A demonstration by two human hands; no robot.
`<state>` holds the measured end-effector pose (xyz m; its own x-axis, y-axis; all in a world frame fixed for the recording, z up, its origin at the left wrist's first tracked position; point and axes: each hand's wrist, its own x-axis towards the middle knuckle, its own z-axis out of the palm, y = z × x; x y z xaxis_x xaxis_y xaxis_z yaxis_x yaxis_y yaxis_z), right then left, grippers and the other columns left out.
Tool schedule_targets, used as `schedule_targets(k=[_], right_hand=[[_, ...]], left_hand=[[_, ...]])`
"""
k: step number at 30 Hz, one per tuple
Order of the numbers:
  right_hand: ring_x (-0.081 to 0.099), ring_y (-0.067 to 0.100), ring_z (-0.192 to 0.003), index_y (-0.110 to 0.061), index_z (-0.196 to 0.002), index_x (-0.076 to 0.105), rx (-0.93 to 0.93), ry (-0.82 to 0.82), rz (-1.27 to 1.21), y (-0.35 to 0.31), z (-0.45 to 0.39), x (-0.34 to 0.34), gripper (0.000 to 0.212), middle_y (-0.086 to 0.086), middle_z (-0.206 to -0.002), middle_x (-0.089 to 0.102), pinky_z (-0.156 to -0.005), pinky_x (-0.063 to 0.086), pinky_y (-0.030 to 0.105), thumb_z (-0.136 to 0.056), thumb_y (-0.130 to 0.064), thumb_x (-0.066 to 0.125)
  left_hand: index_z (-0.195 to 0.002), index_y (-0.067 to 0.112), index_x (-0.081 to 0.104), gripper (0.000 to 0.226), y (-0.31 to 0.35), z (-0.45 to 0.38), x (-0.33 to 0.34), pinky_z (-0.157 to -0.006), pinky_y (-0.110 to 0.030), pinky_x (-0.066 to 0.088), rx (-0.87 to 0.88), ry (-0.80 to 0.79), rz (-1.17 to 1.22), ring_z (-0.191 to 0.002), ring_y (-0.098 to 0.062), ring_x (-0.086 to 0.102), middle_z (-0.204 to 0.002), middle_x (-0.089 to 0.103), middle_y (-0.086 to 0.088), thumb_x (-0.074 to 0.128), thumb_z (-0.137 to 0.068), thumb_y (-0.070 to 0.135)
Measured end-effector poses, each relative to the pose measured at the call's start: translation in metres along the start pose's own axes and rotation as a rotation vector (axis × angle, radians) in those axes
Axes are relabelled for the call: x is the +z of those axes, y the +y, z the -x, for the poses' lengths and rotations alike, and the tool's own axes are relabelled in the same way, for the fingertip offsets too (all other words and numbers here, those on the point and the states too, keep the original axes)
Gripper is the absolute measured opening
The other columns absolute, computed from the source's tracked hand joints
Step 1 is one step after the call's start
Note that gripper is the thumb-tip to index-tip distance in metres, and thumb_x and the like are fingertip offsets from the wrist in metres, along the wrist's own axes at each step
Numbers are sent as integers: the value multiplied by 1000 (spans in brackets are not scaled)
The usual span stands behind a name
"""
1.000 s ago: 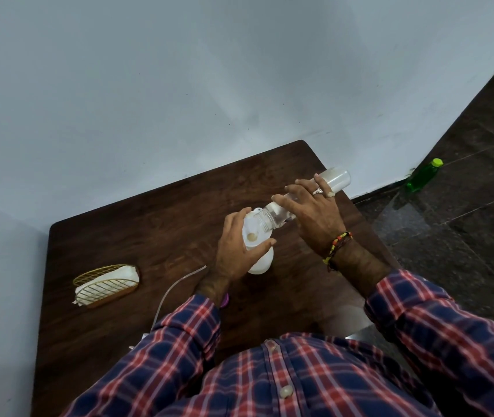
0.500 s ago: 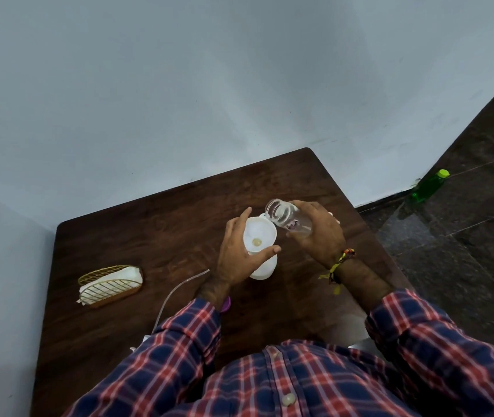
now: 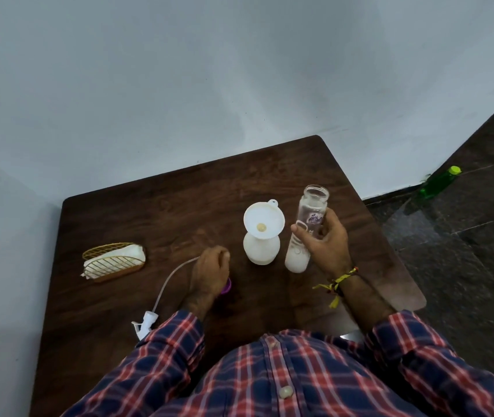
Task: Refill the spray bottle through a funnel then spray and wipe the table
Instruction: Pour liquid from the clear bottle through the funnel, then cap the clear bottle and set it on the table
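Bench (image 3: pixel 155 212): dark wood grain, low sheen. Funnel (image 3: pixel 263 221) and spray bottle (image 3: pixel 261 250) under it: white matt plastic. Refill bottle (image 3: pixel 308 224): clear, glossy, cloudy at base. Holder (image 3: pixel 113 263): gold wire metal, white paper napkins inside. Shirt sleeve (image 3: pixel 167 350): soft checked cloth. Floor (image 3: pixel 465 236): dark polished stone, reflective. Wall (image 3: pixel 209 85): smooth, matt.

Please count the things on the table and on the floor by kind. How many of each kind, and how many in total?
Bottles: 3 (spray bottle, clear bottle, green bottle on the floor)
Funnels: 1
Spray heads with tube: 1
Napkin holders: 1
Purple caps: 1
Total: 7
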<state>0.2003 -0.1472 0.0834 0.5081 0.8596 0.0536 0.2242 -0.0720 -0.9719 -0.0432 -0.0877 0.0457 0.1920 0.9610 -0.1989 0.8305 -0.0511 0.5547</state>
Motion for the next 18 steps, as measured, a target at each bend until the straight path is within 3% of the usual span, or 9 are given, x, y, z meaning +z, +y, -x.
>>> schedule_targets(k=[3, 5, 7, 13, 18], right_hand=[[70, 14, -88, -10, -119, 59, 38, 35, -69, 1, 3, -5, 51, 5, -104, 71, -79, 57, 31, -75, -12, 84], [70, 16, -88, -10, -118, 60, 41, 28, -70, 1, 4, -7, 50, 4, -103, 72, -79, 58, 32, -74, -11, 84], [71, 18, -89, -11, -117, 60, 37, 15, -55, 1, 6, -7, 50, 3, -103, 72, -80, 59, 34, -74, -11, 84], [70, 15, -91, -13, -119, 60, 3, 7, 20, -2, 16, -5, 53, 1, -104, 71, -81, 59, 39, -73, -17, 85], [69, 11, -91, -16, -122, 59, -71, 36, 98, -12, 28, 0, 59, -3, -106, 71, -79, 59, 42, -71, -24, 87]], left_hand=[[-127, 25, 55, 48, -22, 14, 9, -100, -31, 43, -52, -316, -168, -119, -17, 50, -128, 54, 0, 68, -84, 44], [-136, 26, 47, 67, -28, 22, 16, -107, -35, 38, -30, -386, -253, -128, -21, 43, -139, 45, -4, 73, -78, 48], [-137, 27, 46, 68, -30, 26, 21, -109, -37, 37, -5, -369, -292, -131, -24, 39, -144, 40, -6, 75, -78, 42], [-121, 27, 55, 44, -28, 26, 17, -105, -37, 42, -4, -251, -242, -125, -21, 46, -131, 54, -3, 73, -81, 33], [-123, 21, 56, 46, -10, 25, -11, -92, -30, 45, -69, -14, -80, -114, -18, 52, -123, 55, -2, 73, -81, 32]])
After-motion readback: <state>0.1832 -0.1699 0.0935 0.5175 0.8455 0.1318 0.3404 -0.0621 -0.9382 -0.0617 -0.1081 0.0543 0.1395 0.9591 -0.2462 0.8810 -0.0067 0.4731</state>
